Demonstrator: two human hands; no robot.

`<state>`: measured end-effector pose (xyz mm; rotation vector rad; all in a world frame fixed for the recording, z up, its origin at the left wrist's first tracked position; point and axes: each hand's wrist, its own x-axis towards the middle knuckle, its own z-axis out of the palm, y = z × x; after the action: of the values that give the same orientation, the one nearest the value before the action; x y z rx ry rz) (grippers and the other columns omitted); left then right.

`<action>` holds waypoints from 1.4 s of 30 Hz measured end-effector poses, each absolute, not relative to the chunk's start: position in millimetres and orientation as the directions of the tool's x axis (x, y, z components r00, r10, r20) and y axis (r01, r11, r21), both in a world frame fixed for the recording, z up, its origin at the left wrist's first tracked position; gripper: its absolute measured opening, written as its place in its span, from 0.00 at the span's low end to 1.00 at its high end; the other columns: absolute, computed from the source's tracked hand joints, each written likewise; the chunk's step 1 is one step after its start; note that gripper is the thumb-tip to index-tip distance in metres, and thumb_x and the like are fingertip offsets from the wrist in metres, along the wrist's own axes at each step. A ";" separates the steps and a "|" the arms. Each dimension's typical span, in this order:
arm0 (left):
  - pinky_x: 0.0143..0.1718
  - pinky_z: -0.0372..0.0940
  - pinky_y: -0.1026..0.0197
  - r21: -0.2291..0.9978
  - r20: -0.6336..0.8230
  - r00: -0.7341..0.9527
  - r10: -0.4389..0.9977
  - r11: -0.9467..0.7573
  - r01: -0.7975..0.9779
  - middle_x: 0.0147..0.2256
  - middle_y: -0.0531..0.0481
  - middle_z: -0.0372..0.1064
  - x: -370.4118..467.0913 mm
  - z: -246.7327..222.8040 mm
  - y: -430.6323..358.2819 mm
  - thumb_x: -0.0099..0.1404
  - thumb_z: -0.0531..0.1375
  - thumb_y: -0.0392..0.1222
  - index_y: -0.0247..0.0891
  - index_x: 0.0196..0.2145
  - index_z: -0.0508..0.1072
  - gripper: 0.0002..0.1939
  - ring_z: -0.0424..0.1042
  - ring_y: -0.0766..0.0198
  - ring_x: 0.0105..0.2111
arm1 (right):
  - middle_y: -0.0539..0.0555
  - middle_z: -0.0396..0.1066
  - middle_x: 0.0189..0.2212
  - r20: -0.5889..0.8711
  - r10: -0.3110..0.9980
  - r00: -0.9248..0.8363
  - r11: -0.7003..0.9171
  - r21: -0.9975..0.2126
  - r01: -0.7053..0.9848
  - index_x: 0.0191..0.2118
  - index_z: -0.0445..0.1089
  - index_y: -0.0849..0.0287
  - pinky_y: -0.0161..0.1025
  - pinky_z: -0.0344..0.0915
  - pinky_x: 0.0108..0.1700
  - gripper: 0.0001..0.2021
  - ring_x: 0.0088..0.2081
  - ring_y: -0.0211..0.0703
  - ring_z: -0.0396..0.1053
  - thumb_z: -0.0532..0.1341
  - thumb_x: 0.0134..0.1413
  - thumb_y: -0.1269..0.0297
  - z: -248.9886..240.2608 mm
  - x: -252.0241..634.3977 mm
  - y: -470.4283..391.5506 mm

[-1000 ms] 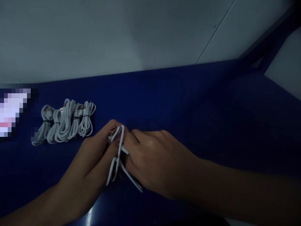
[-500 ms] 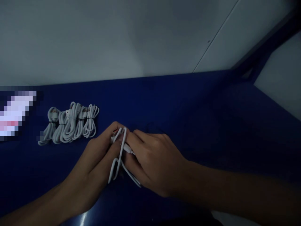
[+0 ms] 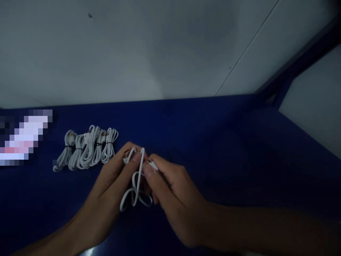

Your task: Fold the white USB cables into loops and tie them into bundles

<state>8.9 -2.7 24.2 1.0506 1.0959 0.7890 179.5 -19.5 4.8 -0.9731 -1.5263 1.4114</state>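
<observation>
Head view, L grip (image 3: pixel 113 181) pinching smooth looped wht cable (image 3: pixel 140 170), R grip (image 3: pixel 178 197) on stubby wht plug (image 3: pixel 153 164)

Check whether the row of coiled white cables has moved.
No; the white cable row keeps its place against the smooth blue table's back edge; only the view shifted.

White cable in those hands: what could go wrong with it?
The white cable has crossing loops between the left hand and right hand, which might tangle. I see no tie around them, unlike the black ties on the bundles, so they could spring open. The white connector pinched in the right hand might slip.
</observation>
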 end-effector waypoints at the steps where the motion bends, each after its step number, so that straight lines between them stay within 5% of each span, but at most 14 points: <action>1: 0.27 0.66 0.70 0.943 -0.309 0.289 0.906 0.331 -0.029 0.28 0.57 0.63 8.8 23.5 -3.3 0.76 0.64 0.49 0.46 0.38 0.74 0.08 0.62 0.67 0.25 | 0.46 0.66 0.30 0.060 0.928 -0.369 0.064 -0.998 -0.002 0.36 0.63 0.56 0.38 0.64 0.34 0.18 0.30 0.35 0.64 0.51 0.82 0.56 3.6 179.4 -19.3; 10: 0.35 0.76 0.64 0.946 -0.309 0.254 0.916 0.324 -0.018 0.33 0.55 0.74 9.3 24.1 -3.8 0.78 0.62 0.57 0.52 0.53 0.76 0.13 0.74 0.64 0.27 | 0.45 0.64 0.28 -0.049 0.952 -0.303 -0.104 -0.980 -0.167 0.41 0.65 0.54 0.37 0.60 0.30 0.20 0.28 0.35 0.60 0.50 0.82 0.47 0.3 180.6 -18.7; 14: 0.20 0.71 0.64 0.922 -0.379 0.234 0.895 0.388 0.010 0.30 0.54 0.75 7.6 22.1 -5.7 0.75 0.62 0.64 0.56 0.61 0.70 0.22 0.74 0.59 0.24 | 0.45 0.63 0.27 -0.028 0.959 -0.281 -0.075 -0.985 -0.158 0.39 0.65 0.54 0.38 0.62 0.32 0.21 0.29 0.36 0.61 0.50 0.82 0.47 1.1 182.1 -17.2; 23: 0.40 0.76 0.64 0.881 -0.443 0.252 0.860 0.470 -0.056 0.38 0.52 0.80 8.7 26.0 -7.2 0.74 0.64 0.64 0.53 0.55 0.77 0.20 0.79 0.59 0.37 | 0.45 0.63 0.28 -0.021 0.959 -0.281 -0.054 -0.993 -0.109 0.34 0.62 0.55 0.37 0.60 0.32 0.20 0.29 0.36 0.60 0.53 0.82 0.53 5.8 186.9 -17.0; 35: 0.33 0.74 0.66 0.872 -0.423 0.269 0.865 0.469 -0.137 0.34 0.50 0.81 8.9 20.5 -2.3 0.78 0.62 0.59 0.45 0.52 0.80 0.18 0.79 0.62 0.31 | 0.49 0.67 0.32 0.013 0.954 -0.298 -0.039 -0.985 -0.166 0.39 0.71 0.56 0.37 0.66 0.32 0.20 0.32 0.38 0.65 0.52 0.82 0.51 3.1 184.8 -16.8; 42: 0.33 0.80 0.51 0.858 -0.340 0.442 0.830 0.466 -0.215 0.26 0.51 0.77 9.9 19.3 -1.3 0.82 0.52 0.59 0.45 0.56 0.76 0.21 0.82 0.51 0.28 | 0.50 0.68 0.29 -0.139 0.880 -0.454 -0.264 -0.938 -0.226 0.36 0.71 0.60 0.36 0.65 0.30 0.27 0.27 0.36 0.66 0.51 0.80 0.42 0.9 182.9 -18.9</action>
<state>9.9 -1.3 19.3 0.8380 0.8715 0.7527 182.9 -18.9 0.9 -0.8914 -1.1873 1.8163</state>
